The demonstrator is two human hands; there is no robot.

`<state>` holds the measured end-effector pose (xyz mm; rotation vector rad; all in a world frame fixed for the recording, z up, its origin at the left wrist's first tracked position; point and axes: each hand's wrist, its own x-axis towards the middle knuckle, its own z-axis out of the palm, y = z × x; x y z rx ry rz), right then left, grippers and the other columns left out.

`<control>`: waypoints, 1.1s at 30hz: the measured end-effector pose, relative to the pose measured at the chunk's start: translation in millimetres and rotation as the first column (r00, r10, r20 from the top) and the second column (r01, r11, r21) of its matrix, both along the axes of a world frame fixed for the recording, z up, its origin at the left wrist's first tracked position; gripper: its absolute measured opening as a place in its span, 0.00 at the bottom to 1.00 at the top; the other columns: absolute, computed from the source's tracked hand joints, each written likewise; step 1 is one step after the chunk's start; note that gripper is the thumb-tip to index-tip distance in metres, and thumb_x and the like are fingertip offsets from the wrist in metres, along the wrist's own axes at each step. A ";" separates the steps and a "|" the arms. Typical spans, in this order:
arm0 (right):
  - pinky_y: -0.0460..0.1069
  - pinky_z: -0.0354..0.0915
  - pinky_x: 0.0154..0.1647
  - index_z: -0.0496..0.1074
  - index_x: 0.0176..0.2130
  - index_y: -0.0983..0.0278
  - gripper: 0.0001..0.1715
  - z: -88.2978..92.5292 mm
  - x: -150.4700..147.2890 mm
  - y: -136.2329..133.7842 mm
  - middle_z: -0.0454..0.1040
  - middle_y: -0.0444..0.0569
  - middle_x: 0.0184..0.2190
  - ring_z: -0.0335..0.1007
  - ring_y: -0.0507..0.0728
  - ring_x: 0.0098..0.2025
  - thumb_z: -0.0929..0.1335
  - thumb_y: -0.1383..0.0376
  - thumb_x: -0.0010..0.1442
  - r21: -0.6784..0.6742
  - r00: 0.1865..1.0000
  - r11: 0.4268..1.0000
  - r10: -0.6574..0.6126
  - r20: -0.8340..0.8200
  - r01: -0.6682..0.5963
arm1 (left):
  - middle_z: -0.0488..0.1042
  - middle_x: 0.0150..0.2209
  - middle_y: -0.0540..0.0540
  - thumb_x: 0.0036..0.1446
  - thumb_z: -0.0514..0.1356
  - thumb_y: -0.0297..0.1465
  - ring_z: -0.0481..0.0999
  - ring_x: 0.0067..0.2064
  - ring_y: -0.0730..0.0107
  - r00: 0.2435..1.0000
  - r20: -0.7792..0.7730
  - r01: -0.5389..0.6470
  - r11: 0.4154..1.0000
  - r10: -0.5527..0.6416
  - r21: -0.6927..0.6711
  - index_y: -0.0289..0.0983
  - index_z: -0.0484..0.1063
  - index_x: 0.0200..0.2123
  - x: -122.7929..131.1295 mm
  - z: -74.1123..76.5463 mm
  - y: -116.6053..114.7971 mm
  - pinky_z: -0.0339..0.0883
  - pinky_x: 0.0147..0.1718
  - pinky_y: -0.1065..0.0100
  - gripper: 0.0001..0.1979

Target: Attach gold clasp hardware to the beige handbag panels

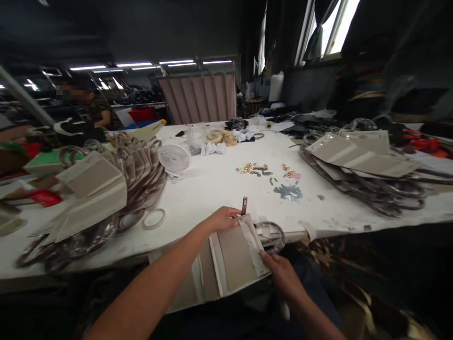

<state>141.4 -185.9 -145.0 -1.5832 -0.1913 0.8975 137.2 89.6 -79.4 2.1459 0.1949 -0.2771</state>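
A beige bag panel (235,257) with pale strips lies tilted across my lap at the table's front edge. My left hand (224,218) grips its upper edge, fingers closed near a short brown tab (244,205) with metal dots that sticks up. Lower right, my right hand (278,268) pinches the panel's right edge. A plastic-wrapped looped handle (278,236) extends from that side of the panel. Below my right hand shows a white rounded end (285,310) of something I cannot make out.
Stacks of similar beige panels stand left (95,189) and right (357,160). On the white table (198,189) lie gold fittings (249,167), grey metal plates (288,192), a white fan (174,159), tape rolls (221,137) and a pale ring (154,218). A person (99,111) sits at far left.
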 end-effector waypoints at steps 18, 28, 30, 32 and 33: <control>0.48 0.70 0.39 0.77 0.57 0.56 0.18 57.1 62.6 47.8 0.77 0.47 0.56 0.80 0.59 0.45 0.66 0.60 0.73 -0.593 0.214 0.804 0.572 0.792 0.046 | 0.78 0.49 0.42 0.59 0.66 0.32 0.71 0.56 0.51 0.943 0.252 -0.309 0.848 0.216 0.430 0.40 0.81 0.45 -14.3 1.5 -29.2 0.64 0.56 0.52 0.11; 0.49 0.65 0.33 0.71 0.64 0.53 0.22 51.6 67.7 54.3 0.77 0.48 0.54 0.79 0.58 0.45 0.62 0.58 0.75 -0.672 0.183 0.735 0.652 0.736 0.087 | 0.71 0.63 0.42 0.71 0.54 0.32 0.66 0.62 0.52 0.905 0.426 -0.290 0.715 -0.012 0.636 0.38 0.67 0.65 -56.8 -30.9 -65.6 0.60 0.59 0.49 0.21; 0.48 0.65 0.34 0.71 0.64 0.53 0.21 54.0 69.6 57.3 0.77 0.47 0.53 0.79 0.58 0.44 0.63 0.57 0.75 -0.674 0.207 0.734 0.649 0.732 0.083 | 0.72 0.62 0.43 0.71 0.54 0.33 0.67 0.61 0.53 0.913 0.409 -0.271 0.729 -0.013 0.628 0.38 0.68 0.64 -53.2 -26.7 -60.3 0.61 0.58 0.49 0.21; 0.48 0.65 0.35 0.71 0.64 0.52 0.21 56.5 70.6 58.4 0.77 0.47 0.52 0.79 0.58 0.44 0.64 0.58 0.75 -0.675 0.229 0.735 0.647 0.727 0.068 | 0.72 0.62 0.44 0.70 0.56 0.33 0.67 0.61 0.53 0.915 0.404 -0.268 0.737 -0.006 0.620 0.39 0.68 0.64 -51.0 -23.3 -56.9 0.62 0.58 0.49 0.21; 0.48 0.65 0.36 0.71 0.64 0.52 0.21 57.6 70.8 58.5 0.77 0.47 0.52 0.79 0.57 0.44 0.64 0.58 0.74 -0.675 0.238 0.735 0.646 0.725 0.062 | 0.72 0.62 0.44 0.70 0.56 0.33 0.67 0.61 0.53 0.915 0.403 -0.271 0.739 -0.001 0.617 0.40 0.68 0.64 -50.6 -22.4 -56.0 0.62 0.58 0.49 0.21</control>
